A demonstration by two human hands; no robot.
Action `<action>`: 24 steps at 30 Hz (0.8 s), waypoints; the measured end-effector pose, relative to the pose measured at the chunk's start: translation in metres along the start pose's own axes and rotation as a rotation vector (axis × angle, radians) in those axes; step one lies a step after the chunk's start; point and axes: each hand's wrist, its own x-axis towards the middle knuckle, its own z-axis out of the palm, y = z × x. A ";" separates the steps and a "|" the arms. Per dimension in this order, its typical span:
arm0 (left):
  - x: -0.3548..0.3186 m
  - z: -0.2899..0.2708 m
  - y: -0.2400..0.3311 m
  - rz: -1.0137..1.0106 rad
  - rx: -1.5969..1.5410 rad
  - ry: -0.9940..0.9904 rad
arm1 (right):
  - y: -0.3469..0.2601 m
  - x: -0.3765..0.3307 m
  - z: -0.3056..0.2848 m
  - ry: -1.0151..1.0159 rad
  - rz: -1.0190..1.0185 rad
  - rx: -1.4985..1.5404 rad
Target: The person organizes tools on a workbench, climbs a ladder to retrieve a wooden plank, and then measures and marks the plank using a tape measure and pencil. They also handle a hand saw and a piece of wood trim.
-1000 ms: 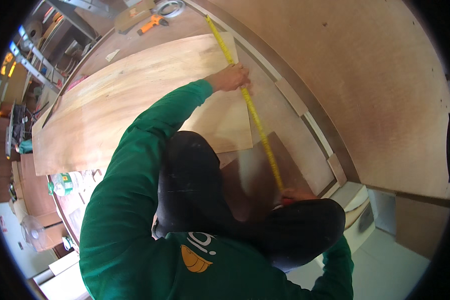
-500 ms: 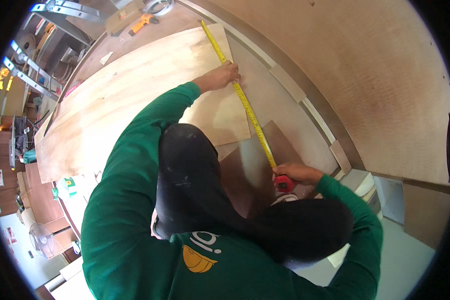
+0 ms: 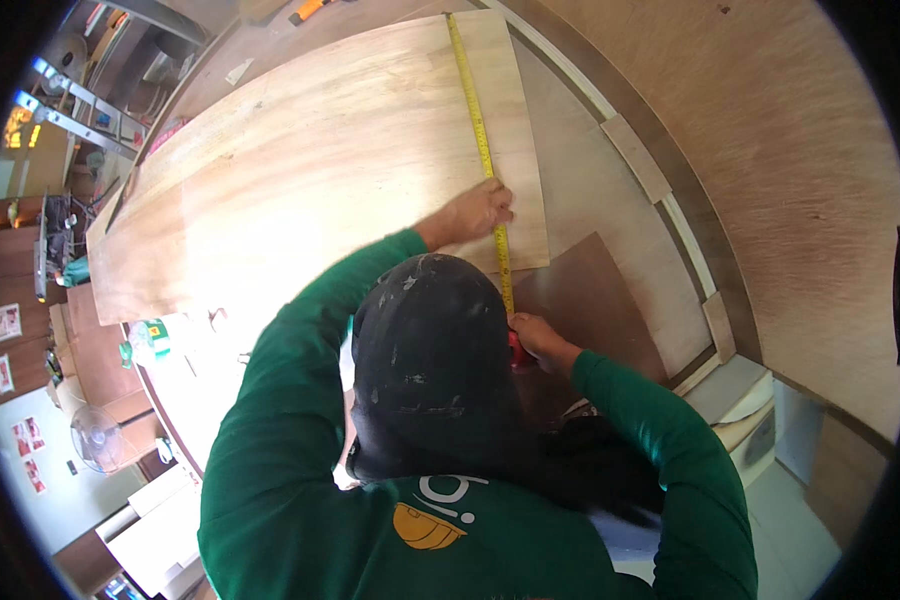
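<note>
A plywood panel point(image 3: 300, 150) lies in front of me. The yellow blade point(image 3: 477, 118) of a tape measure stretches across its right part, with the tip at the panel's far edge. My left hand point(image 3: 478, 212) is closed over the blade on the panel, fingers curled round it. Just past the near edge, my right hand point(image 3: 545, 340) grips the red tape measure case point(image 3: 517, 350), partly hidden by my hand and my dark-clothed knee point(image 3: 425, 330).
A brown board point(image 3: 605, 310) lies under and beside the panel's near right corner. A large wooden panel point(image 3: 780, 180) rises at the right. Ladder legs point(image 3: 85, 110), an orange tool point(image 3: 308, 10), a fan point(image 3: 95, 438) and a bottle point(image 3: 150, 340) are around the left and far sides.
My right hand has brought the tape case left and closer to the panel's near edge. The blade now lies farther in from the panel's right edge, and my left hand has slid nearer me along it.
</note>
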 end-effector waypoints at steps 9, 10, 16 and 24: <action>-0.085 0.087 0.113 -0.654 -0.614 0.573 | 0.038 0.089 0.000 -0.030 -0.238 -0.281; -0.094 0.092 0.122 -0.780 -0.810 0.548 | 0.048 0.100 0.001 -0.033 -0.396 -0.549; -0.120 0.095 0.128 -1.233 -1.462 0.013 | 0.006 0.071 0.015 -0.012 -0.026 -0.277; -0.109 0.088 0.112 -1.253 -1.285 -0.081 | -0.010 0.062 0.025 0.027 0.074 -0.238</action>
